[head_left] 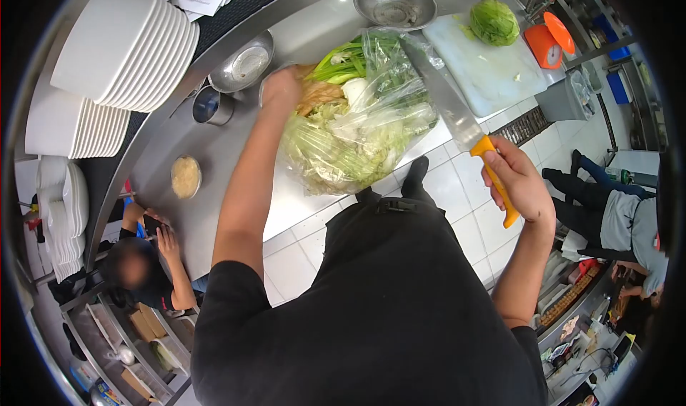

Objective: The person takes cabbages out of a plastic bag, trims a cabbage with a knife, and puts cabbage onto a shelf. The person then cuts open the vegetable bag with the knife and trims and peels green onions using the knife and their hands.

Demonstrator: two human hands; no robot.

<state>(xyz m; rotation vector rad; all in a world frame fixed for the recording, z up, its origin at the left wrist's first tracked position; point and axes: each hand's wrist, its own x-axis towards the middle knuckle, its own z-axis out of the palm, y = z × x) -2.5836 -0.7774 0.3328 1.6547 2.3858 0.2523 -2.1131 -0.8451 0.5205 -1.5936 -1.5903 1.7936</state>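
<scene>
The right hand (516, 179) is wrapped around the grip of a long, broad-bladed steel knife with an orange handle (451, 102). Well apart from it, the left hand (281, 88) touches the left side of a clear plastic bag of pale-green leafy vegetables (357, 145); whether its fingers grip, I cannot tell. The bag lies on a stainless-steel counter (214, 149), left of a white rectangular cutting board (489, 77).

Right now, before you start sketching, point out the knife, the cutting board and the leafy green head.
Knife (464, 123): head view, on the blade near the handle.
Cutting board (481, 72): head view, on its bare surface.
Leafy green head (494, 22): head view, on its outer leaves.
</scene>
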